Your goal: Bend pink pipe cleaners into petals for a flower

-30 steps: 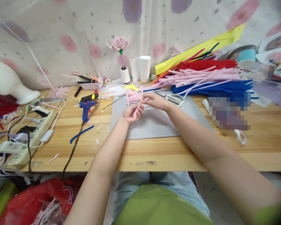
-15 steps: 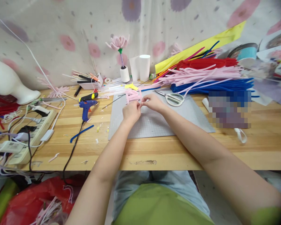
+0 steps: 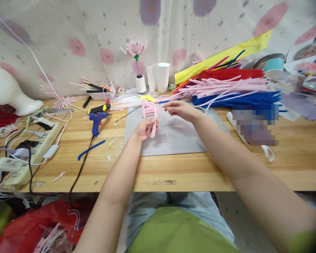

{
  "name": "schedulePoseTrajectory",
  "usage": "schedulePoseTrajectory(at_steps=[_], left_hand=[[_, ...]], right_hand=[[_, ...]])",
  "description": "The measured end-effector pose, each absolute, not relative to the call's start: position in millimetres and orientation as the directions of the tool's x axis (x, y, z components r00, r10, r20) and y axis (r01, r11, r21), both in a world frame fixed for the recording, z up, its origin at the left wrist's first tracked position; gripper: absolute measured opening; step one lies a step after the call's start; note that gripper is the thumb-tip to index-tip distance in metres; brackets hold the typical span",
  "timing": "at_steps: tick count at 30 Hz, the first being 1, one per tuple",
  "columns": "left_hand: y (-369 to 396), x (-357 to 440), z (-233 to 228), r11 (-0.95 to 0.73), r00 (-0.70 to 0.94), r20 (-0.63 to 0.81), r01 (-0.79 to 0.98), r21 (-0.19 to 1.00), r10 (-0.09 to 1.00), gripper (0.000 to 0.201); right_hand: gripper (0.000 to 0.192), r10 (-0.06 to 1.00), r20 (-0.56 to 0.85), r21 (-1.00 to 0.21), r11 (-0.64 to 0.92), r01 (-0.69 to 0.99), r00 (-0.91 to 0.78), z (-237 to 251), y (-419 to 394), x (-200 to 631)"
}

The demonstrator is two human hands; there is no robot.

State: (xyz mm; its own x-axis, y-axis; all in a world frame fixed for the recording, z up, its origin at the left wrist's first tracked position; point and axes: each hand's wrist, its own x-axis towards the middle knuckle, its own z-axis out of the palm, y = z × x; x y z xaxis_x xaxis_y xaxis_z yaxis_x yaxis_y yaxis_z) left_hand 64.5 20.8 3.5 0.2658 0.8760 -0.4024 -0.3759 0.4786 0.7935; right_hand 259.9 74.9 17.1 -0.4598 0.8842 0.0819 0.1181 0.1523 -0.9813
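Head view: the left hand (image 3: pixel 145 129) has its fingers curled round a folded pink pipe cleaner (image 3: pixel 154 127), held just above the grey cutting mat (image 3: pixel 173 138) on the bench (image 3: pixel 173 172). The right hand (image 3: pixel 180 109) hovers just beside it, fingers loosely bent, seemingly holding nothing.

A pale cloth (image 3: pixel 94 38) printed with pink and purple blooms hangs as the back wall, from ten o'clock across to two. Before it runs a wooden workbench (image 3: pixel 173 172), its planks in light and darker stripes, front edge worn at six o'clock. The light is soft and even, with no hard shadows.
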Motion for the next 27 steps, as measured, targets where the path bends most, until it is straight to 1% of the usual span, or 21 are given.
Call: schedulePoseTrajectory(at_steps=[4, 8, 10, 13, 15, 17, 18, 20, 22, 23, 25, 27], left_hand=[[13.9, 65.2, 11.8, 0.584, 0.363, -0.461, -0.428, 0.690, 0.810, 0.018], [11.0, 65.1, 16.7, 0.642, 0.402, -0.503, -0.436, 0.630, 0.766, 0.023], [12.6, 64.1, 15.4, 0.637, 0.391, -0.505, -0.424, 0.643, 0.770, 0.022], [16.3, 62.8, 10.2, 0.587, 0.334, -0.485, -0.384, 0.713, 0.808, 0.017], [17.9, 63.5, 7.0, 0.536, 0.302, -0.451, -0.327, 0.779, 0.840, 0.013], [17.8, 66.4, 5.0, 0.458, 0.259, -0.399, -0.230, 0.859, 0.880, 0.010], [17.1, 68.8, 4.4, 0.399, 0.209, -0.364, -0.164, 0.902, 0.908, 0.009], [14.2, 74.7, 3.9, 0.248, 0.055, -0.248, 0.006, 0.969, 0.967, 0.011], [10.2, 81.0, 3.7, 0.109, -0.117, -0.088, 0.182, 0.977, 0.989, 0.013], [8.0, 83.7, 3.6, 0.062, -0.176, -0.019, 0.246, 0.967, 0.984, 0.014], [4.4, 87.4, 3.3, 0.013, -0.229, 0.064, 0.320, 0.947, 0.971, 0.013], [2.7, 88.3, 2.2, -0.009, -0.232, 0.098, 0.357, 0.934, 0.968, 0.012]], right_hand=[[0.029, 0.751, 0.201, -0.917, 0.370, 0.149, -0.629, 13.1, 68.0, 240.6], [0.025, 0.690, 0.321, -0.785, 0.577, 0.226, -0.649, 13.8, 68.5, 230.5], [0.025, 0.665, 0.338, -0.707, 0.646, 0.288, -0.666, 14.4, 70.6, 230.8], [0.025, 0.637, 0.345, -0.600, 0.715, 0.359, -0.690, 15.0, 72.0, 232.1], [0.024, 0.628, 0.343, -0.562, 0.733, 0.383, -0.699, 14.7, 72.0, 231.8], [0.021, 0.643, 0.326, -0.556, 0.724, 0.409, -0.693, 13.6, 72.5, 230.1], [0.020, 0.660, 0.312, -0.562, 0.708, 0.428, -0.683, 12.7, 73.0, 228.8], [0.018, 0.707, 0.277, -0.582, 0.662, 0.472, -0.651, 10.8, 74.5, 225.2], [0.016, 0.760, 0.257, -0.597, 0.611, 0.521, -0.597, 9.4, 76.0, 220.7], [0.015, 0.783, 0.256, -0.598, 0.589, 0.544, -0.566, 9.2, 76.4, 218.3], [0.012, 0.814, 0.273, -0.589, 0.563, 0.580, -0.513, 9.7, 76.4, 214.0], [0.010, 0.819, 0.294, -0.564, 0.565, 0.602, -0.493, 10.9, 75.5, 211.0]])
